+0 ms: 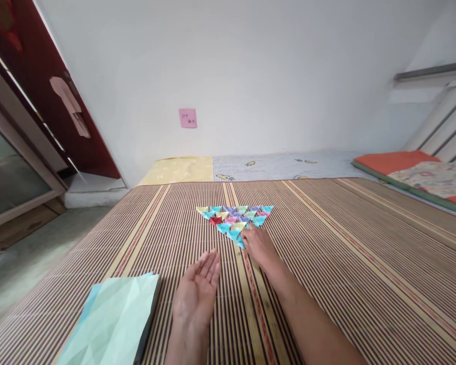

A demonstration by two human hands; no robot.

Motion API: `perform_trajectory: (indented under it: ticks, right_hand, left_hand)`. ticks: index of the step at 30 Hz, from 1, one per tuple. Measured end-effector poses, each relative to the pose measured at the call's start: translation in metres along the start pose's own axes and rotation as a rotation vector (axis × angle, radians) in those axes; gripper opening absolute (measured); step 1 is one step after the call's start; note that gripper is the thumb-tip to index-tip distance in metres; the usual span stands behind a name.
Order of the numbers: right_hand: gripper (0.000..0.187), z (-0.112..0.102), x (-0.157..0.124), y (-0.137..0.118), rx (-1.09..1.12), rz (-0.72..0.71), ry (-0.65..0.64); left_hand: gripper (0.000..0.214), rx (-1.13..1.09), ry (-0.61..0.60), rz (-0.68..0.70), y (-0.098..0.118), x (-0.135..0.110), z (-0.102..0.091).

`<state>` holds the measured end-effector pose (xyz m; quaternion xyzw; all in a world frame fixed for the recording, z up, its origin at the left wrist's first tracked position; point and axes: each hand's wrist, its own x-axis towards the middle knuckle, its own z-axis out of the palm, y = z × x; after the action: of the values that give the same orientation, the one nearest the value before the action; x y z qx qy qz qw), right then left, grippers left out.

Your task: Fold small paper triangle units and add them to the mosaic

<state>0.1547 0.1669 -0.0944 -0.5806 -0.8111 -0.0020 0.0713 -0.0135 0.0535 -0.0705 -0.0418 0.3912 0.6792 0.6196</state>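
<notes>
Several small folded paper boats (230,213) in blue, yellow, purple, pink, green and red lie in rows on the striped bamboo mat, forming a triangle with its point towards me. My right hand (256,243) reaches to the lower right side of the triangle, fingers curled down at a light blue paper boat (234,234) near the tip. Those fingertips are partly hidden, so what is between them does not show clearly. Palm up and fingers stretched, my left hand (198,289) is held above the mat, nearer to me than the boats, with nothing in it.
A stack of creased pale green and blue paper sheets (114,314) lies at the mat's left front. Beyond the bamboo mat (327,253) are a patterned sheet (273,166) and a folded orange quilt (399,163). A pink note (187,118) is stuck on the wall.
</notes>
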Motion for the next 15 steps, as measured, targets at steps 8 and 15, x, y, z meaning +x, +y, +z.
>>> perform_trajectory:
  ticks: [8,15]
  right_hand:
    - [0.020,0.0002,0.0026,-0.0001,-0.028,0.003,-0.036]
    - [0.020,-0.0010,0.0004,-0.0016,-0.010,0.009,-0.024]
  left_hand:
    - [0.021,0.013,0.010,0.013,-0.0001,-0.0014,0.0004]
    - [0.019,-0.002,0.006,0.003,-0.0014,0.0004,-0.0003]
